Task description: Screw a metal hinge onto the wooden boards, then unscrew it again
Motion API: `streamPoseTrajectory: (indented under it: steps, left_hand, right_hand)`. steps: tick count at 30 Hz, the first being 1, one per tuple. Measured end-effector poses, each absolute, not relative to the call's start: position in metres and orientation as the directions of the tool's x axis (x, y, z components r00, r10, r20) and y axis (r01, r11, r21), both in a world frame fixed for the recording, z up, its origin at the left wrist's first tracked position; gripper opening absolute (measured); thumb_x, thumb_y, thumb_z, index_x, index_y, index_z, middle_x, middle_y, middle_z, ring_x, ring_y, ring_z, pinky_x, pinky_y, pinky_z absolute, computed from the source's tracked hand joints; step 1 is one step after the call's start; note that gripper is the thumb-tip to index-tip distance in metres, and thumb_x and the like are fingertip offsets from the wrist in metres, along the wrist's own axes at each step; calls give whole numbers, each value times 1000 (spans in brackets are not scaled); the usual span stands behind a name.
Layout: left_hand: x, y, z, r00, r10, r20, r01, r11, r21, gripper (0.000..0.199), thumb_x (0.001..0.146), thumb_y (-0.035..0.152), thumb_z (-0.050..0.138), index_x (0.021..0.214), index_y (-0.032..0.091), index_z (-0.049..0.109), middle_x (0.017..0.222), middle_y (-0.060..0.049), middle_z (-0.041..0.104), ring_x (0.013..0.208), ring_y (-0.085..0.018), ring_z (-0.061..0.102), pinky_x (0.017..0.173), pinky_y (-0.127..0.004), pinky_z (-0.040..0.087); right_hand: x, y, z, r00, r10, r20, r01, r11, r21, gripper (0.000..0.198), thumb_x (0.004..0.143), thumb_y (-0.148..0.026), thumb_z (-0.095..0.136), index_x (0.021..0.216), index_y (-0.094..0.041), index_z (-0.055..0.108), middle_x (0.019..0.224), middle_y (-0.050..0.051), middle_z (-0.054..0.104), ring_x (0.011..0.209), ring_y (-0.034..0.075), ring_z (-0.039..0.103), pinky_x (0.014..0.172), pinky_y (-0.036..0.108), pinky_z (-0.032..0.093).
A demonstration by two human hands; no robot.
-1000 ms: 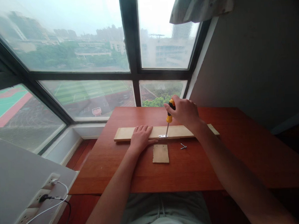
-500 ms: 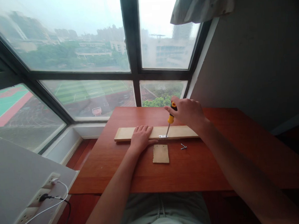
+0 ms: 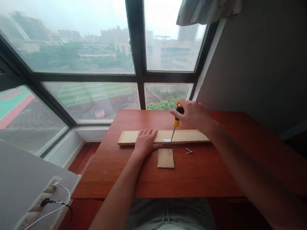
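Right-hand fingers (image 3: 187,104) are gripping a yellow-and-black screwdriver (image 3: 178,113) at a silver metal plate (image 3: 167,140). Left-hand fingers (image 3: 148,134), close together, are resting on a long pale wooden board (image 3: 187,135) toward the red-brown wooden worktop's (image 3: 115,180) far edge.

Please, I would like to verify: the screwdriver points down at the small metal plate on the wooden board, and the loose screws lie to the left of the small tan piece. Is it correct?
Not quite: in the head view, the loose screws lie to the right of the small tan piece, not to its left. The rest is right: the screwdriver points down at the small metal plate on the wooden board.
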State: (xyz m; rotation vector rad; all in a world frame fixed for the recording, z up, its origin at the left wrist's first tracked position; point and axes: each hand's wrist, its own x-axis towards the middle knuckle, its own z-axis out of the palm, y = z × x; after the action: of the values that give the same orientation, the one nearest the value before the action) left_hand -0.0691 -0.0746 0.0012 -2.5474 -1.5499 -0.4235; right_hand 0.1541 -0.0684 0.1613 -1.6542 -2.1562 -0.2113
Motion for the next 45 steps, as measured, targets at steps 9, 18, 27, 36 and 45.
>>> streamPoseTrajectory:
  steps: [9,18,27,36,45]
  left_hand:
    - [-69,-74,0,433,849,304,885,-464,37,68,77,69,56,127,24,51,117,-11,60,110,-29,52,97,-41,35]
    - [-67,-74,-2,409,855,319,898,-439,25,69,77,71,54,125,22,52,115,-12,61,110,-29,52,98,-40,35]
    - [-66,-74,-2,398,860,318,904,-426,20,66,78,70,54,123,22,53,115,-12,61,108,-29,52,97,-40,34]
    - [-67,-74,-3,395,862,317,905,-425,28,70,75,72,57,126,24,52,117,-11,60,109,-29,51,98,-40,34]
    - [-68,-74,-3,405,855,324,899,-437,29,72,76,73,54,127,22,51,117,-11,60,110,-29,51,98,-40,34]
  right_hand:
    - [156,-64,164,-425,850,310,790,516,-331,40,77,-23,55,117,-22,55,95,3,68,79,18,61,66,27,42]
    - [150,-66,166,-333,849,410,874,441,-204,24,87,-41,53,101,-22,60,80,4,67,70,20,59,60,29,37]
    - [151,-71,172,-320,891,321,916,378,-137,27,86,-44,51,96,-22,61,82,6,68,73,22,60,60,30,36]
    - [151,-70,173,-397,872,286,860,463,-216,30,78,-26,56,108,-21,58,95,5,69,79,19,60,66,27,39]
    - [150,-65,171,-314,891,329,917,374,-137,25,89,-42,47,91,-22,63,75,4,65,68,19,57,60,29,35]
